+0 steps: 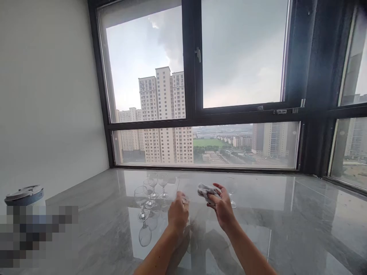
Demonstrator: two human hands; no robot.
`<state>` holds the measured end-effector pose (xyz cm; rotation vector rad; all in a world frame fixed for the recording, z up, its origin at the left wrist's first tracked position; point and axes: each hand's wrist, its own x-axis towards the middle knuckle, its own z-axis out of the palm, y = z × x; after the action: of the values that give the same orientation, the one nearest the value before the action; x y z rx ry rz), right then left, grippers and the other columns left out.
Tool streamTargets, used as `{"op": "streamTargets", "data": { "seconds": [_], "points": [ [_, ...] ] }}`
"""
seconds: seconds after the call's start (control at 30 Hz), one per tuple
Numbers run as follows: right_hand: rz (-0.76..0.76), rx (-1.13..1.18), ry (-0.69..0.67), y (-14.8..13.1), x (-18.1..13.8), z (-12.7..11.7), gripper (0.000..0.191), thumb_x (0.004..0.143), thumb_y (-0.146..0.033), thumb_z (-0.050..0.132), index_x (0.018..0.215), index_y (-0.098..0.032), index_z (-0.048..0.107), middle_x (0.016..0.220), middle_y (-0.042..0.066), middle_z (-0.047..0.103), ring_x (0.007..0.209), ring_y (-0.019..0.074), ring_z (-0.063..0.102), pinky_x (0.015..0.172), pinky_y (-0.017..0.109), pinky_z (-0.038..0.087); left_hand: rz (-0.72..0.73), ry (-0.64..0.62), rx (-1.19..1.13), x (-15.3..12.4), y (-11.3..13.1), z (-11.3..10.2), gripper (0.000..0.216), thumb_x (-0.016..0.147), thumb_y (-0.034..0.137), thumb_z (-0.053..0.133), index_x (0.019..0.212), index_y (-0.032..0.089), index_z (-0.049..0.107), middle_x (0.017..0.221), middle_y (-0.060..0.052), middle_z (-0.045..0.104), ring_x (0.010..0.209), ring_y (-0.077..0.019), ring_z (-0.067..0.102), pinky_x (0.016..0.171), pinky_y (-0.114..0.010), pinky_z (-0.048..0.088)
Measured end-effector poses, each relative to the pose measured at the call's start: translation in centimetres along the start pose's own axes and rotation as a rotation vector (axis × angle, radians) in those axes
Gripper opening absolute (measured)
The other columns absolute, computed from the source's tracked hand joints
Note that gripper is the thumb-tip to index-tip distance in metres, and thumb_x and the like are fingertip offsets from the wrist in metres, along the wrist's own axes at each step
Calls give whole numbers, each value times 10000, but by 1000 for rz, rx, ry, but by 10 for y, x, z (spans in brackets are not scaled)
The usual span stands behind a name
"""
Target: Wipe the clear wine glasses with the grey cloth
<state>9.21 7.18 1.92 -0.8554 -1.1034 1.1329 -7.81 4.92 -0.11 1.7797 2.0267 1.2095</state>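
Observation:
Fingers curled, my left hand (177, 214) is closed around what looks like a wine glass (185, 199); only a small clear edge of it shows and the rest is hidden. My right hand (224, 208) grips a bunched white-and-grey cloth (205, 191), held up to the right of my left hand, with a gap between them. Left of my left hand, several clear stemmed wine glasses (140, 198) stand upright in a group. Another stemmed glass (233, 203) stands just behind my right hand, partly covered by it.
The glossy grey tiled surface (100, 225) mirrors the glasses and arms. At the far left stands a container with a blue-rimmed lid (25, 194), its lower part pixelated. A dark-framed window (195, 122) borders the back, and a pale wall (51, 95) rises on the left.

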Motion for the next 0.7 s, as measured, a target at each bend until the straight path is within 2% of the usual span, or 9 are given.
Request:
{"op": "streamTargets", "data": {
  "seconds": [0.1,0.17,0.23,0.4,0.47,0.6,0.7],
  "points": [
    [-45,-39,-8,-5,1,-4,555,771,-342,597,1286,-271,402,1094,52,634,772,183,637,590,290,507,-57,-21,171,1,-3,-4,287,896,202,562,1176,226,620,930,-110,764,893,-295,711,720,-326,446],
    [-98,-102,-12,-4,2,-4,569,761,-333,598,1288,-266,395,1028,39,635,702,172,605,541,277,470,-38,-30,279,1,-3,-5,385,898,192,560,1277,252,599,1011,-120,768,955,-306,710,751,-337,458],
    [-168,-182,-34,0,3,-2,580,727,-284,608,1271,-262,410,942,12,632,681,169,581,554,276,451,15,-48,388,0,-1,-5,400,910,194,540,1297,271,604,1077,-118,762,982,-296,713,774,-334,468],
    [-321,-387,-161,18,5,1,573,606,-127,572,1160,-274,546,770,-52,611,714,163,564,726,296,428,114,-104,449,-3,1,-7,266,877,193,569,1073,282,725,1062,-89,765,965,-268,718,779,-318,468],
    [-330,-443,-195,22,6,1,582,586,-105,550,1143,-272,558,727,-66,599,656,148,535,692,281,410,138,-123,457,-2,1,-9,215,863,219,595,998,280,751,1013,-88,777,958,-275,720,764,-319,463],
    [-269,-483,-290,24,6,-1,587,571,-109,503,1138,-254,537,611,-100,554,500,123,470,521,243,366,180,-148,471,-1,1,-12,180,852,235,608,919,274,770,908,-90,791,895,-281,735,706,-314,452],
    [-220,-493,-318,22,6,-2,568,580,-138,496,1139,-237,520,586,-106,543,426,119,438,439,239,344,206,-153,478,0,1,-12,205,843,212,622,974,286,761,904,-80,795,890,-272,739,697,-303,450]
  ]
}}
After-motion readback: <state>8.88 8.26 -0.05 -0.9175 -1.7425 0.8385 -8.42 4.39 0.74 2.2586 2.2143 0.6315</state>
